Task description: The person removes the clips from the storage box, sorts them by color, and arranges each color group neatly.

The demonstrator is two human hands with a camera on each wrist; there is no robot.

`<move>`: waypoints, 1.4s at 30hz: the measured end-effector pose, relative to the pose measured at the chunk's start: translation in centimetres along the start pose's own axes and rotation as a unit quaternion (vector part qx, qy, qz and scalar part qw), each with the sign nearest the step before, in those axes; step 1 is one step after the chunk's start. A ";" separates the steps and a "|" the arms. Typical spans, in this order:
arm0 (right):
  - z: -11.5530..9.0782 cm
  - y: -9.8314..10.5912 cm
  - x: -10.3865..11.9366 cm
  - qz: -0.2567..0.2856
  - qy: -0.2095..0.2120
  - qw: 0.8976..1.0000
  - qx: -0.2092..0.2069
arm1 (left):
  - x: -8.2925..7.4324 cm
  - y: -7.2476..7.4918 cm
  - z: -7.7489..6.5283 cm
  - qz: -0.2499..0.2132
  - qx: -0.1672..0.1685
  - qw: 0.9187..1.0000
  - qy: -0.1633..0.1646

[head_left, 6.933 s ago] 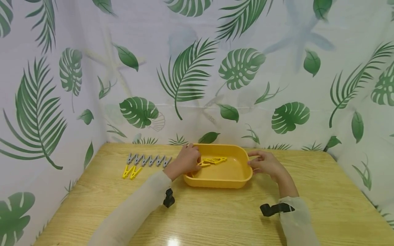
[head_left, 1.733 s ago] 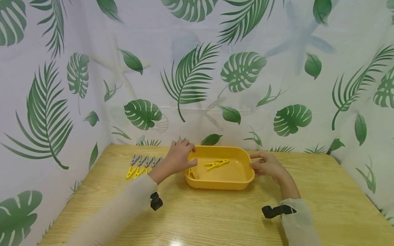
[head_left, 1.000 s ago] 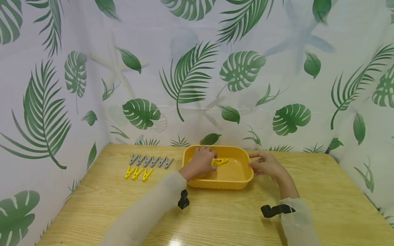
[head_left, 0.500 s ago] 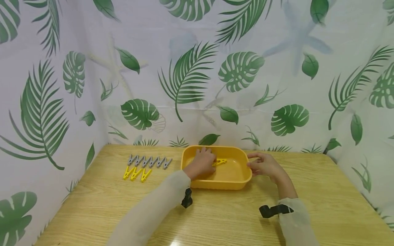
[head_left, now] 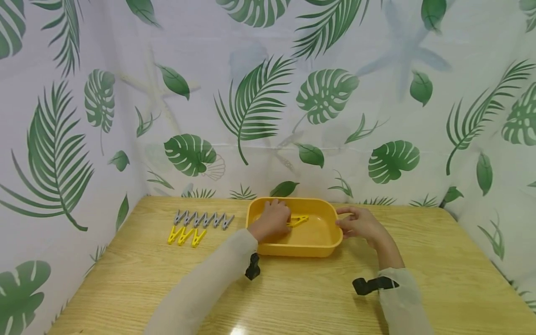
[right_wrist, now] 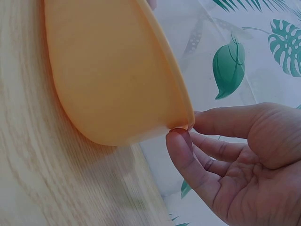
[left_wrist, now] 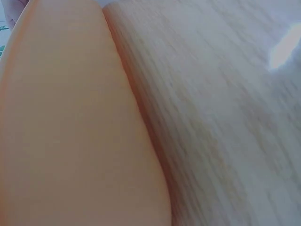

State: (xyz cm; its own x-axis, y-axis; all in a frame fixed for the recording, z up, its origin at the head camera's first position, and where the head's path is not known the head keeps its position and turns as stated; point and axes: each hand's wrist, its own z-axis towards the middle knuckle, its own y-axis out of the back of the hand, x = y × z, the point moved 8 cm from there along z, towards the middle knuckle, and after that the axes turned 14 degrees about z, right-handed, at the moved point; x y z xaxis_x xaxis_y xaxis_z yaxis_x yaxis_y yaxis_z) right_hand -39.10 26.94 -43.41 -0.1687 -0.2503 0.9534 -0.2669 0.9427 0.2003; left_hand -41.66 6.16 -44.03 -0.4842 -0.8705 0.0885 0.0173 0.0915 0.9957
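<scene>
A yellow basin [head_left: 296, 251] stands on the table near the back wall. My left hand [head_left: 274, 217] reaches down into its left half, back of the hand up, hiding its fingertips; I cannot tell what they hold. Just right of those fingers a yellow clothespin [head_left: 299, 220] lies on the basin floor. In the right wrist view my right hand [right_wrist: 244, 160] pinches the basin's end rim between thumb and index finger, the other fingers loosely bent below. Left of the basin, several grey clothespins [head_left: 205, 220] form a row, with three yellow clothespins [head_left: 183, 236] in front.
The wooden table [head_left: 310, 298] runs up to a leaf-printed cloth [head_left: 268, 167] hung behind and at both sides. Black camera mounts [head_left: 252, 266] sit on both wrists. The basin's outer wall [left_wrist: 84, 113] fills much of the left wrist view.
A third yellow clothespin has joined the front row since the oldest frame. My left hand has moved from the basin's left rim rightward into it. My right hand stays at the right end.
</scene>
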 end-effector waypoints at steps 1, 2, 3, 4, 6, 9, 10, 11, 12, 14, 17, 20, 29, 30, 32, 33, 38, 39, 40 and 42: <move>0.0 0.0 0.0 -0.001 0.001 1.000 0.000 | 0.0 0.1 0.0 0.001 -0.001 1.000 -0.001; 0.0 0.0 0.0 -0.001 0.000 1.000 0.001 | 0.0 0.2 0.0 0.003 -0.003 1.000 -0.002; 0.0 0.0 0.0 -0.001 0.000 1.000 0.000 | 0.0 0.2 -0.1 0.003 -0.003 1.000 -0.002; 0.1 0.0 0.0 0.000 0.000 1.000 0.000 | 0.1 0.2 -0.1 0.004 -0.004 1.000 -0.002; 0.1 -0.1 0.0 0.000 -0.002 1.000 0.000 | 0.1 0.3 -0.2 0.006 -0.005 1.000 -0.003; 0.1 -0.1 0.0 -0.003 -0.004 1.000 0.001 | 0.1 0.5 -0.4 0.006 -0.010 1.000 -0.004; 0.1 -0.2 0.0 -0.005 -0.004 1.000 0.001 | 0.1 0.6 -0.5 0.008 -0.013 1.000 -0.006; 0.1 -0.2 0.0 -0.007 -0.004 1.000 0.001 | 0.1 0.8 -0.6 0.010 -0.015 1.000 -0.008; 0.1 -0.2 0.0 -0.009 -0.004 1.000 0.001 | 0.1 1.0 -0.7 0.014 -0.019 1.000 -0.011; 0.2 -0.3 -0.1 -0.008 -0.005 1.000 0.001 | 0.1 1.3 -1.0 0.027 -0.032 0.999 -0.019; 0.2 -0.3 -0.2 -0.004 -0.006 1.000 0.003 | 0.2 2.0 -1.7 0.051 -0.057 0.997 -0.031; 0.1 -0.3 -0.3 -0.005 -0.008 1.000 0.006 | 0.4 2.8 -2.4 0.063 -0.086 0.994 -0.039; -0.1 0.1 -0.3 -0.009 -0.009 1.000 0.003 | 1.5 4.8 -4.5 0.057 -0.155 0.984 -0.060; -0.1 0.1 -0.3 -0.011 -0.010 1.000 0.002 | 1.7 5.0 -4.8 0.052 -0.165 0.983 -0.062; 0.0 0.1 -0.4 -0.011 -0.011 1.000 0.002 | 2.2 5.5 -5.3 0.040 -0.186 0.980 -0.067; 0.0 0.1 -0.4 -0.012 -0.011 1.000 0.001 | 2.5 5.8 -5.6 0.032 -0.195 0.978 -0.069; 0.0 0.0 -0.3 -0.015 -0.011 1.000 0.002 | 4.6 6.9 -7.0 -0.017 -0.216 0.975 -0.054; 0.0 0.0 -0.2 -0.014 -0.011 1.000 0.002 | 5.1 7.1 -7.3 -0.027 -0.215 0.975 -0.046; 0.0 0.0 -0.2 -0.014 -0.011 1.000 0.004 | 5.7 7.4 -7.6 -0.037 -0.216 0.975 -0.037; 0.0 0.0 -0.2 -0.013 -0.009 1.000 0.007 | 7.0 7.9 -8.3 -0.048 -0.216 0.975 -0.022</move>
State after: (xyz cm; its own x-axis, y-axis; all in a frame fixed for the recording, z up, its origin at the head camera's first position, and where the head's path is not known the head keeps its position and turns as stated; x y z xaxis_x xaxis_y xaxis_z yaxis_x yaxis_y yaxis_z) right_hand -39.11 26.93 -43.59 -0.1795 -0.2783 0.9436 -0.2838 0.9330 0.2212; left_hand -37.66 -3.19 -35.29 -0.5381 -0.8429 0.0017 0.3327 -0.2105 0.9192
